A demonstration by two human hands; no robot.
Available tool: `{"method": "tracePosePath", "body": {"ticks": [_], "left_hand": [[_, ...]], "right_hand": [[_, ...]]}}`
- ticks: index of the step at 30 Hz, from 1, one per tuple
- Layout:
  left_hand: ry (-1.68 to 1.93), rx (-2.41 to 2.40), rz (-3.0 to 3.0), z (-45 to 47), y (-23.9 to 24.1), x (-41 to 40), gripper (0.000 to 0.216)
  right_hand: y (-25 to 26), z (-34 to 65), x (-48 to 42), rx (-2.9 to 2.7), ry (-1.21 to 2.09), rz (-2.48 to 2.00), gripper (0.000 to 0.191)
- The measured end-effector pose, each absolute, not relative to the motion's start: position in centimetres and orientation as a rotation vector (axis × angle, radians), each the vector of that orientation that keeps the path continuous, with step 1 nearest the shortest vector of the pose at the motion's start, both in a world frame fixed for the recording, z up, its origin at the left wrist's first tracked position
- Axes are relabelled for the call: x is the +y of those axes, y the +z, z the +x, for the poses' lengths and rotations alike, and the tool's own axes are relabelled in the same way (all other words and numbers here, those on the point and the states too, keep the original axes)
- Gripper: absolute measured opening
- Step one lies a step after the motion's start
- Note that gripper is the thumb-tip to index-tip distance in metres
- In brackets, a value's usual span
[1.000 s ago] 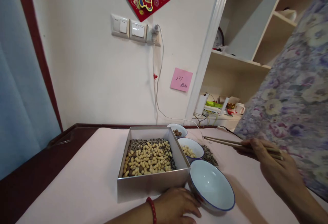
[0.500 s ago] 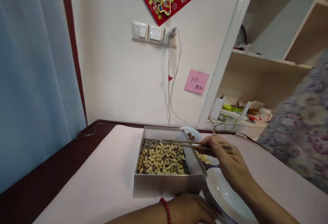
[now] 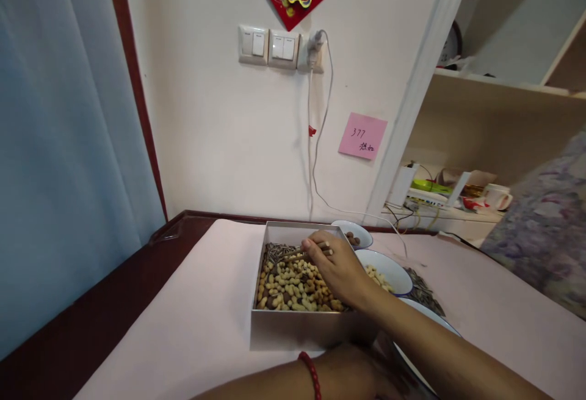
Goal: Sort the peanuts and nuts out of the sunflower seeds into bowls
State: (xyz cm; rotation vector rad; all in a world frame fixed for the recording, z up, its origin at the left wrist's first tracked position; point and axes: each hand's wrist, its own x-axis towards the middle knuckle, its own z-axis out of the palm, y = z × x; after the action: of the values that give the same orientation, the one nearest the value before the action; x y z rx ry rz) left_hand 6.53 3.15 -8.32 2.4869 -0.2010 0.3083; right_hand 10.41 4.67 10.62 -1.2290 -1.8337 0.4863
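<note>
A square grey box on the pink tabletop holds mixed peanuts, sunflower seeds and some brown nuts. My right hand reaches over the box, closed on a pair of chopsticks whose tips rest among the seeds at the box's far side. My left hand, with a red bead bracelet at the wrist, lies at the box's near right corner, mostly under my right forearm; its fingers are hidden.
Three blue-rimmed white bowls stand right of the box: a far one with brown nuts, a middle one with peanuts, a near one partly hidden. A seed pile lies beside them. A floral sleeve is at right. The wall and a cable stand behind.
My right hand has moved left from beside the bowls to over the box, and the chopstick tips now sit in the seeds. The view has shifted left.
</note>
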Motion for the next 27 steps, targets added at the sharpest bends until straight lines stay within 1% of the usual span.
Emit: {"method": "tracePosePath", "body": {"ticks": [5,11,17,27], "left_hand": [[0.271,-0.177,2.502,6.1,-6.9,2.8,0.025],[0.318,-0.132,2.468,5.8,-7.0,2.7,0.025],[0.339,-0.162,2.436,5.6,-6.6,2.6,0.039],[0.210,-0.109,2.502,6.1,-6.9,2.8,0.024]], "right_hand": [[10.1,10.4,4.9,-1.816,0.468,-1.247,0.035],[10.7,11.6,4.1,-1.752,0.437,-1.225,0.041],[11.2,12.0,3.5,-1.757,0.435,-1.220,0.042],[10.3,10.6,4.7,-1.823,0.477,-1.236,0.035]]}}
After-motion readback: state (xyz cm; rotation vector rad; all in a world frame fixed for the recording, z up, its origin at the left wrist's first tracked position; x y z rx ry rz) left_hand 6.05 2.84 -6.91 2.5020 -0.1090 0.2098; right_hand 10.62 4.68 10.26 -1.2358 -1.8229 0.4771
